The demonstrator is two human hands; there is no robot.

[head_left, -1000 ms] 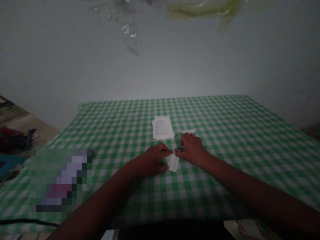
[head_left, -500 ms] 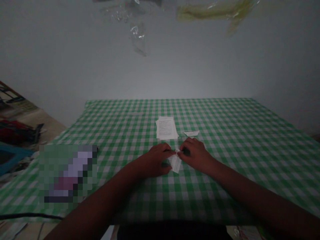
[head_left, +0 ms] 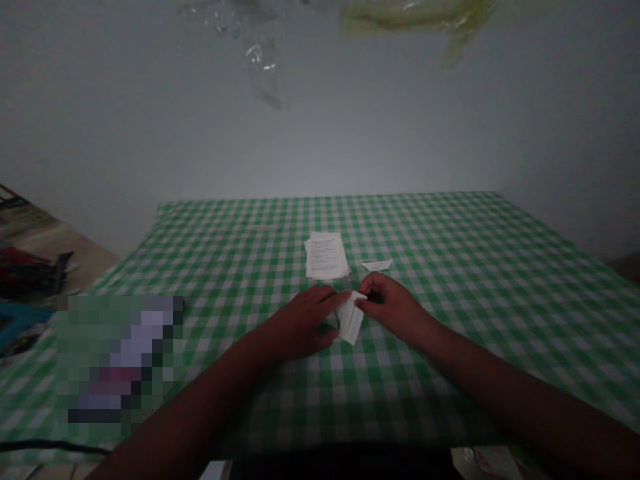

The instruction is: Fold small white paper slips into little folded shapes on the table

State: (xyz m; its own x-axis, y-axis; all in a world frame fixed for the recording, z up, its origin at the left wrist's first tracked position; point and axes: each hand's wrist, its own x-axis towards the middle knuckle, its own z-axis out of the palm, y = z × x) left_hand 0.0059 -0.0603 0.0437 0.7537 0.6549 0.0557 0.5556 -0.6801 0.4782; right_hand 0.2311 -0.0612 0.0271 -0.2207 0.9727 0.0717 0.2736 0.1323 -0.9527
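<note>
The right hand (head_left: 393,308) was curled and pinched the upper corner of a white paper slip (head_left: 350,320), held at twelve o'clock on the green gingham tablecloth (head_left: 450,227), while the open left hand (head_left: 303,323) steadied its edge, a printed paper stack (head_left: 326,257) lying beyond.

Printed white sheets (head_left: 326,256) lay beyond the left hand (head_left: 303,325), a small white paper slip (head_left: 377,265) beyond the right hand (head_left: 393,308), on green gingham cloth (head_left: 450,233).

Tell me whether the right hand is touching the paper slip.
Touching: the head view shows the right hand pinching the upper end of the paper slip.
</note>
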